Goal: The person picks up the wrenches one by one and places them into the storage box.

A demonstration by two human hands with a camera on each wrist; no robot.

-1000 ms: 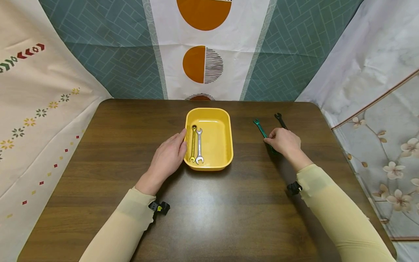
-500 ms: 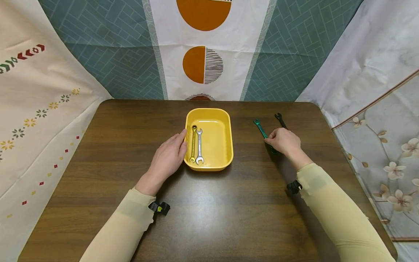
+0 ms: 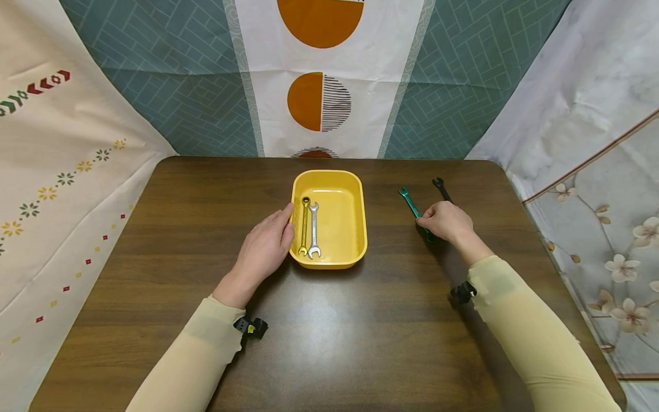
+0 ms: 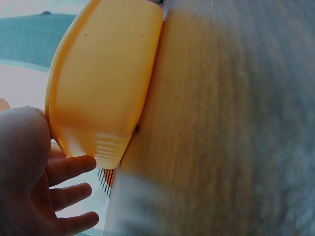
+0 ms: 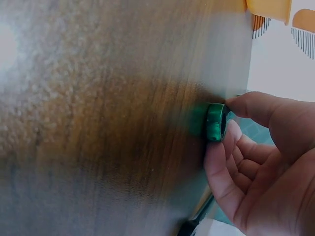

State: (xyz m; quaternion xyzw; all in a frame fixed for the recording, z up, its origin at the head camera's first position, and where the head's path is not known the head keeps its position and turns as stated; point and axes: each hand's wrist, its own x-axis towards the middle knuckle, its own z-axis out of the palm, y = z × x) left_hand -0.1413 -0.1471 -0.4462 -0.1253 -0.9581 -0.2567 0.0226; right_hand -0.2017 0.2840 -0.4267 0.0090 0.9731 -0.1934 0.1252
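My left hand (image 3: 265, 237) rests against the left side of a yellow tray (image 3: 340, 265), its fingers fairly straight along the outer wall. In the left wrist view the thumb side meets the rim and several fingertips (image 4: 81, 163) extend past the tray's end. Inside the tray, a gold ratchet wrench (image 3: 304, 226) lies beside a silver open-end wrench (image 3: 314, 229). On the right, my right hand (image 3: 448, 222) pinches a green wrench (image 3: 410, 202) between thumb and fingers, low at the table. The right wrist view shows the green end (image 5: 215, 122) between the fingertips.
A black wrench (image 3: 441, 189) lies just beyond my right hand, its lower part hidden by it. The brown table (image 3: 329, 320) ends at a patterned cloth backdrop (image 3: 329, 57). Other cloths hang on both sides.
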